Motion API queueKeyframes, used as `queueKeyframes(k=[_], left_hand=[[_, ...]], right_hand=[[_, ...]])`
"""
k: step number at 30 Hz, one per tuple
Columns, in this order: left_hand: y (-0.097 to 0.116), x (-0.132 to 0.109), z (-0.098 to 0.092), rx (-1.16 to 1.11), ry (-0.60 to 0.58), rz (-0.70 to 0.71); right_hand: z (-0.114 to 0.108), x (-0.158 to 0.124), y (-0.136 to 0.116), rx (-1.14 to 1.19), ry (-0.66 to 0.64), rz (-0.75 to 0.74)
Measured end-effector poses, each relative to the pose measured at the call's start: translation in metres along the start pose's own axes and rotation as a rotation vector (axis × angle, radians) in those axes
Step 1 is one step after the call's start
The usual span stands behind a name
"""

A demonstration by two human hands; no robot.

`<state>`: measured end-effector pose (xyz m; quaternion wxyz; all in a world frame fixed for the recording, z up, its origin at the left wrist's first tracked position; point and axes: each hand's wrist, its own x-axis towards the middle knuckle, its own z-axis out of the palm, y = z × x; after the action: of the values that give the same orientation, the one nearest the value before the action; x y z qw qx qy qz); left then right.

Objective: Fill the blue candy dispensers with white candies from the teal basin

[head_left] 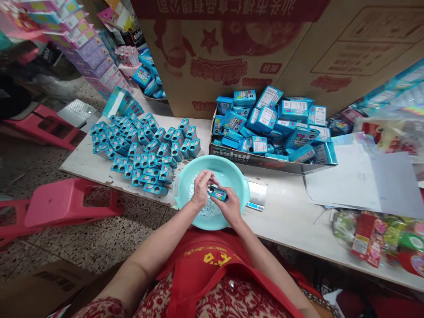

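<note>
In the head view, my right hand (231, 205) grips a small blue candy box (217, 193) with a round hole in its end. My left hand (202, 187) is closed, fingers curled together right at that hole; what they hold is hidden. Both hands are over a turquoise plastic basin (236, 176). Small pale candy pieces (206, 209) lie along the basin's bottom, mostly at its left and front. Left of the basin, many similar boxes (145, 161) stand close together on the table, their round holes facing up.
Behind the basin, a carton (245, 156) is heaped with blue boxes. A digital scale (257, 196) sits partly under the basin's right side. A tall cardboard box (232, 48) blocks the back. Paper sheets (344, 172) lie right; a pink stool (62, 201) stands left.
</note>
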<state>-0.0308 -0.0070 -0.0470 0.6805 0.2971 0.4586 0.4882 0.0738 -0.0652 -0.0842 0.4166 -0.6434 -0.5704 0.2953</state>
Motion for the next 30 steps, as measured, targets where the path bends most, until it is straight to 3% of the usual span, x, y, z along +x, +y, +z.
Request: queueKeyframes(k=[3, 7, 10, 13, 16, 19, 22, 27, 30], left_hand=[[0.001, -0.001, -0.002, 0.009, -0.074, 0.033], [0.005, 0.015, -0.021, 0.184, 0.046, 0.151], [-0.001, 0.036, -0.048, 0.766, 0.005, 0.158], [-0.019, 0.047, -0.071, 1.463, -0.183, 0.068], [-0.039, 0.037, -0.08, 1.823, -0.313, -0.018], [-0.053, 0.011, -0.078, 1.893, -0.386, -0.148], [-0.057, -0.01, -0.069, 1.859, -0.543, -0.218], [-0.059, 0.001, -0.041, 1.868, -0.418, 0.05], [-0.067, 0.009, -0.03, 1.869, -0.483, 0.066]], right_hand=[[0.0, 0.0, -0.001, 0.026, 0.003, 0.01], [-0.013, -0.001, 0.001, 0.046, 0.066, -0.014], [-0.026, -0.007, 0.01, 0.016, 0.167, -0.074], [-0.031, -0.014, 0.024, -0.029, 0.291, -0.155], [-0.026, -0.019, 0.033, -0.054, 0.37, -0.222], [-0.02, -0.02, 0.036, -0.076, 0.406, -0.203], [-0.019, -0.02, 0.035, -0.089, 0.411, -0.167], [-0.02, -0.019, 0.036, -0.089, 0.405, -0.174], [-0.02, -0.019, 0.036, -0.095, 0.413, -0.176]])
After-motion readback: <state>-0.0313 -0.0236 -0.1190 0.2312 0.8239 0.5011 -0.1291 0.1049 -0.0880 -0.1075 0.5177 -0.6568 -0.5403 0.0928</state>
